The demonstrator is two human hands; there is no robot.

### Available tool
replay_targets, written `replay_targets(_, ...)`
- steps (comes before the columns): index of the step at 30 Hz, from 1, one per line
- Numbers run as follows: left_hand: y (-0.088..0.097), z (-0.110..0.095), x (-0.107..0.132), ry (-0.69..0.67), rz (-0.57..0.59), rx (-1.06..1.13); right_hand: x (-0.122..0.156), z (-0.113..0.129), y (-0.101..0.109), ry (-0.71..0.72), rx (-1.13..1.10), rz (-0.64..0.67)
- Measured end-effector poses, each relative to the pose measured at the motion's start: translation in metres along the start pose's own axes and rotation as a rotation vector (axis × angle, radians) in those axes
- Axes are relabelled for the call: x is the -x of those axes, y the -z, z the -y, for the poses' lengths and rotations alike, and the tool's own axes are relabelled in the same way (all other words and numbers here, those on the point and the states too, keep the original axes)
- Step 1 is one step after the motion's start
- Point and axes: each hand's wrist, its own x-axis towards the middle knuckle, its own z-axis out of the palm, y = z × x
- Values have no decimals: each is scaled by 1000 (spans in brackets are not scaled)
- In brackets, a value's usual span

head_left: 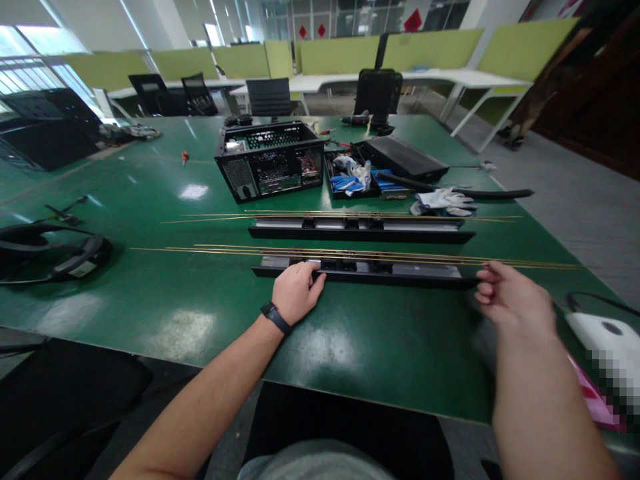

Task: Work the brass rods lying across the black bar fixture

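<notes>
The near black rail (400, 278), silver inside, lies crosswise on the green table (390, 347), with thin brass rods (230, 249) running along it and past both its ends. The left hand (294, 293) rests on the rail left of its middle, fingers bent over the near edge; I cannot tell whether they grip. The right hand (513, 293) is at the rail's right end, fingers curled together by the rods; whether it pinches any, I cannot tell. Just beyond lies a far rail (360, 234) with more rods (210, 216). Farther off are white gloves (443, 201) on the right and an open computer case (245, 180)
</notes>
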Motion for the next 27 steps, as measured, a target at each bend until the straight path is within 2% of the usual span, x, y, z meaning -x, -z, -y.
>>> replay_targets(4,0,0,0,-4,-4,1,23,1,-13,-69,50,140)
replay_targets(9,0,0,0,-7,-9,2,33,-4,-19,-148,77,331)
replay_targets(16,-1,1,1,-19,-17,8,51,-18,-34,-159,121,460)
replay_targets(22,-1,1,1,-30,-40,9,52,-20,-37,-150,110,459)
replay_targets(27,-1,2,1,-19,-17,13,48,-12,-34,-164,77,375)
